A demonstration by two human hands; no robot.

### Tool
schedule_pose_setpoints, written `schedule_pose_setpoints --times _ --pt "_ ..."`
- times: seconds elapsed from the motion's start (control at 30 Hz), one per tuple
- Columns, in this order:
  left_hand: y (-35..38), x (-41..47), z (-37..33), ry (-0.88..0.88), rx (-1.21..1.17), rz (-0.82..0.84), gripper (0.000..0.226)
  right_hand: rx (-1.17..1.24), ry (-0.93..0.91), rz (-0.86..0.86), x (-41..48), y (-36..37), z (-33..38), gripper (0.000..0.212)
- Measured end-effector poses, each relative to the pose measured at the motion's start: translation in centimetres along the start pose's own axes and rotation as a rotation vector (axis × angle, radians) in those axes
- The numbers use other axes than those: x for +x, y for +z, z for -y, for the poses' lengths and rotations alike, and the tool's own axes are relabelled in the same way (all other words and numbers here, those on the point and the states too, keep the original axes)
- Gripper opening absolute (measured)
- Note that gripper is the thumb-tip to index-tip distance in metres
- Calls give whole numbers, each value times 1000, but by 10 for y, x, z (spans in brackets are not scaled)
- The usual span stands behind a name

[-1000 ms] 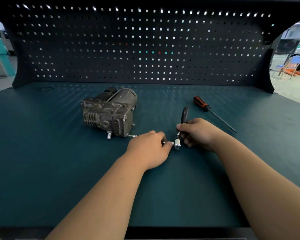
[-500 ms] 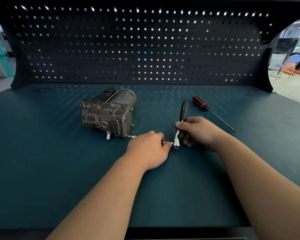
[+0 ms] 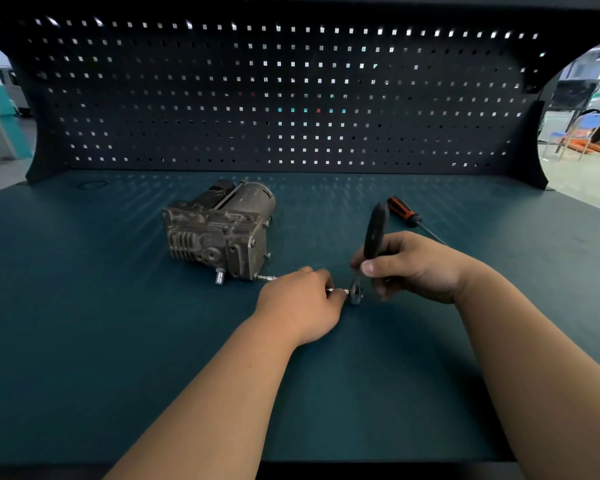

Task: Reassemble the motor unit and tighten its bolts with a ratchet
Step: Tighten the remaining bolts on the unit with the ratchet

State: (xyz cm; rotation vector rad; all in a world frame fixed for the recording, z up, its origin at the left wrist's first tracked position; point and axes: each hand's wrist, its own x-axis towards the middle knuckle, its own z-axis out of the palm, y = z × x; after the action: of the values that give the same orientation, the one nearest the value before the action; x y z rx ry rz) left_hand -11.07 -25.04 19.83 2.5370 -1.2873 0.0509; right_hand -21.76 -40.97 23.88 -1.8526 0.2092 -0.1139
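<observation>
Pinching with my left hand (image 3: 298, 301) a small metal bit (image 3: 336, 290) at the ratchet (image 3: 373, 233) head; right hand (image 3: 416, 268) wraps the handle. I'd keep it square and push till seated. Motor unit (image 3: 219, 233) sits on the bench, just beyond my left hand.

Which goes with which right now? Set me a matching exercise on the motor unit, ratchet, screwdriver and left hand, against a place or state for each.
Things:
1 motor unit
2 ratchet
3 screwdriver
4 left hand

States:
A lies beyond the right hand, not gripped
B gripped by the right hand
C pinches a metal shaft at the ratchet's head
D stands on the bench, left of both hands

Pairs: 1-D, 2-B, 3-A, 4-C
</observation>
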Motion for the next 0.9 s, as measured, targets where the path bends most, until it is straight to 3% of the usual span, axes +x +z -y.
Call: schedule_pose_setpoints --times 0.07,0.17,0.33,0.7,0.9 --pt "1 0 0 -5 -7 -9 33 54 29 -74 3 -1 -4 23" --pt "2 1 -1 -20 -17 -16 35 164 150 -184 9 2 -9 15" --pt "2 0 0 -29 -34 -9 36 60 279 -275 17 9 -13 21" --pt "2 1 -1 -28 -8 2 36 16 295 -292 17 10 -12 23" --pt "1 1 -1 -17 4 18 35 -65 182 -307 13 8 -12 19"
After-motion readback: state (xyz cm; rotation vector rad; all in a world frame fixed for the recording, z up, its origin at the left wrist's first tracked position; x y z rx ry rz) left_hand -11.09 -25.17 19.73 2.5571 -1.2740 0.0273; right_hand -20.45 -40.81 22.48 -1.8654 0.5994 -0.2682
